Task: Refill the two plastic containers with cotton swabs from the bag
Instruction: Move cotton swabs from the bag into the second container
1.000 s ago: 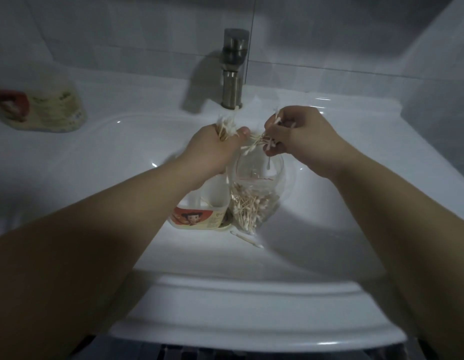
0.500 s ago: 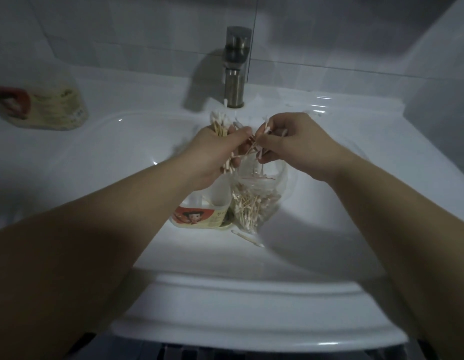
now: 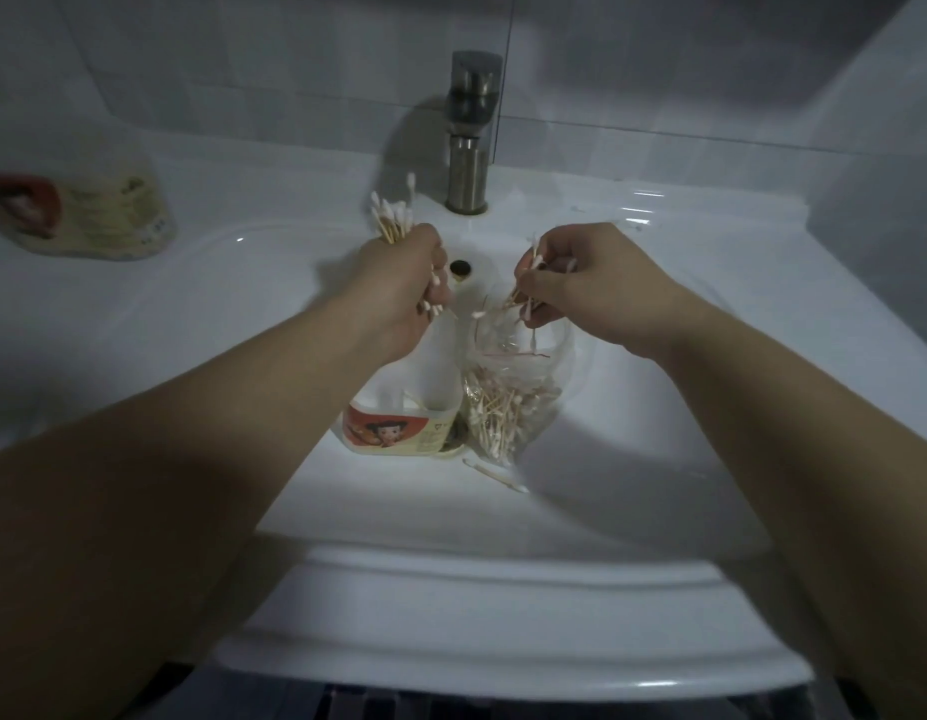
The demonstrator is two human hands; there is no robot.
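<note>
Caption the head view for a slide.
Left hand and right hand grip cotton swabs above bag and container in sink.

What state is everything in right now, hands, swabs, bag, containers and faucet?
plastic bag, open, partly full, in sink
left hand, grips upright swab bundle
right hand, pinches loose swabs above plastic bag
labelled container, open, beside plastic bag
counter container, looks full
stray swab, lying in sink
faucet, off
</note>
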